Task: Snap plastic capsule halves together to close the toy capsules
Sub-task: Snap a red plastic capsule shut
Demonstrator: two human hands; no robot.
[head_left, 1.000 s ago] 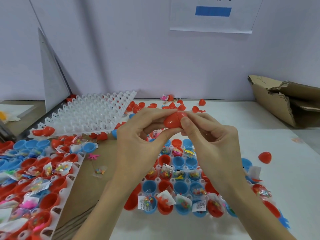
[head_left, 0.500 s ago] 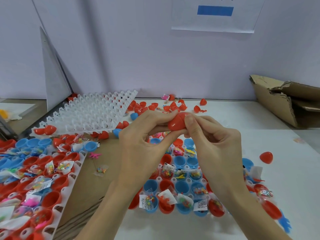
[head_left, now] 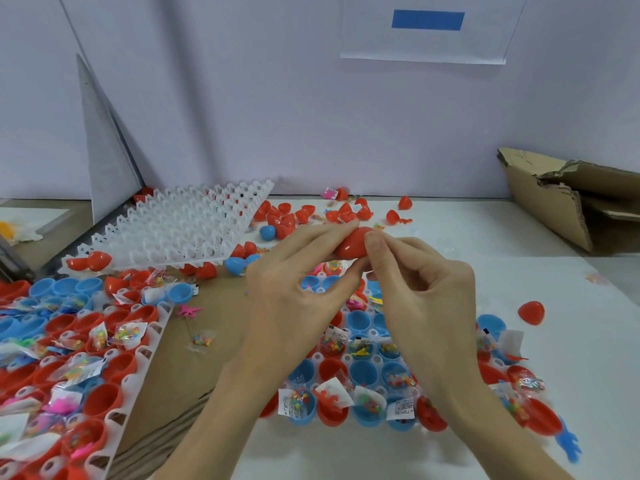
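Note:
Both hands meet above the table's middle around one red capsule (head_left: 352, 244). My left hand (head_left: 294, 292) pinches it from the left between thumb and fingers. My right hand (head_left: 426, 292) pinches its right end with thumb and forefinger. Part of the capsule is hidden by the fingers. Below the hands sits a white tray (head_left: 317, 356) holding several red and blue capsule halves, many with small bagged toys inside. Loose red halves (head_left: 287, 216) lie scattered behind the hands.
A second filled tray (head_left: 138, 362) lies at the left on brown cardboard (head_left: 207, 375). An empty white tray (head_left: 180, 230) leans at the back left. A torn cardboard box (head_left: 575, 202) stands at the right. One red half (head_left: 531, 312) lies alone on the white table.
Both hands have stayed together on the red capsule, shifting slightly right and away, with the fingers adjusting their pinch on it.

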